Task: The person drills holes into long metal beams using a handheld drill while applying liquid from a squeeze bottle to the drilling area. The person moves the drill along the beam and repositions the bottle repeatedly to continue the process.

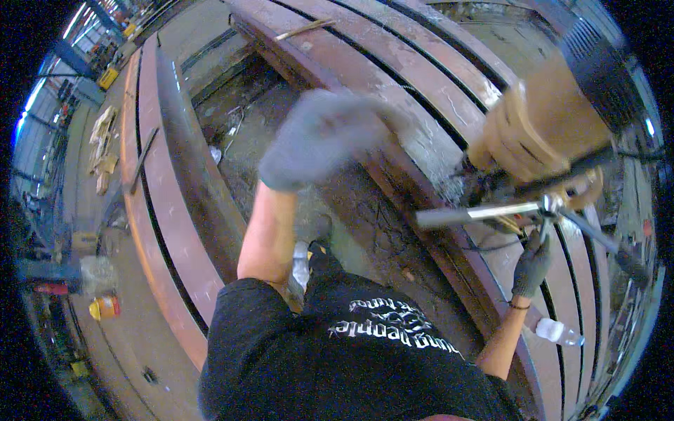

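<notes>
A large tan machine (pixel 540 119) with a black ribbed top, which looks like a magnetic drill, stands on the reddish-brown steel beams at the right. From its metal hub (pixel 551 205) several lever arms spread out. My right hand (pixel 532 268), in a dark glove, is closed round one of these levers below the hub. Another lever (pixel 484 212) points left over the beam edge. In a grey glove, my left hand (pixel 323 137) is raised over the gap between the beams, left of the machine. Motion smears its fingers, and nothing held can be made out.
Long steel beams (pixel 186 245) run along my left, with a dark bar (pixel 144 158) lying across them. A clear plastic bottle (pixel 558 331) lies on the right beams near my forearm. A wooden stick (pixel 305 29) rests at the far end. A yellow-red container (pixel 105 307) stands at far left.
</notes>
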{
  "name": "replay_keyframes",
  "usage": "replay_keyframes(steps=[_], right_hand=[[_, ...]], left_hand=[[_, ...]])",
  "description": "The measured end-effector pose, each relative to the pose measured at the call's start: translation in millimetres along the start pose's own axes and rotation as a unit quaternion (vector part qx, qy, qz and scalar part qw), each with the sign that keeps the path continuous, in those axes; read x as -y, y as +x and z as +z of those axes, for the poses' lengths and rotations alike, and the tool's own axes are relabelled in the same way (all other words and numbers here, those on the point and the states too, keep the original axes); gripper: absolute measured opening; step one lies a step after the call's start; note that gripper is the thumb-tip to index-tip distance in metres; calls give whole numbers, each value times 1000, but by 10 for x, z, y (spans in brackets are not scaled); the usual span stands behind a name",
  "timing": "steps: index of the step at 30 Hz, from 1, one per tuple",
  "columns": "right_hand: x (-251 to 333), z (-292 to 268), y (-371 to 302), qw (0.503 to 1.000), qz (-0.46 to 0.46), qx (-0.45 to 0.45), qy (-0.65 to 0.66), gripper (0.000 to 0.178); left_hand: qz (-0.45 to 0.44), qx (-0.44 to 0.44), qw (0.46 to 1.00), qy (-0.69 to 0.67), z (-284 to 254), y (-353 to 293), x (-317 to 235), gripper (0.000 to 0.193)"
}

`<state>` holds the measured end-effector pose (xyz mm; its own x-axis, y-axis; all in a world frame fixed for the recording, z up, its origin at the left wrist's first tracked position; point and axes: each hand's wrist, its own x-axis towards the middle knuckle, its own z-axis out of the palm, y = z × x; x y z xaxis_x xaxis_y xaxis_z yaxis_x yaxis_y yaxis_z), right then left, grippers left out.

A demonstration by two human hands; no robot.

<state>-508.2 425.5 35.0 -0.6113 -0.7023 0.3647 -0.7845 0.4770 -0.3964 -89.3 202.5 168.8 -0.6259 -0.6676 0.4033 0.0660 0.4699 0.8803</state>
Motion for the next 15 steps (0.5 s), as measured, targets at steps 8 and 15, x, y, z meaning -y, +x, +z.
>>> replay_keyframes(steps=[8, 15], right_hand=[[-616, 357, -278, 994, 19, -101, -23, 53], [-1182, -207, -532, 982, 35, -28, -182, 40]], left_hand=[[-251, -284, 832, 404, -2907, 1361, 3531, 49], [-313, -62, 708, 629, -3846, 2309, 4883, 32]])
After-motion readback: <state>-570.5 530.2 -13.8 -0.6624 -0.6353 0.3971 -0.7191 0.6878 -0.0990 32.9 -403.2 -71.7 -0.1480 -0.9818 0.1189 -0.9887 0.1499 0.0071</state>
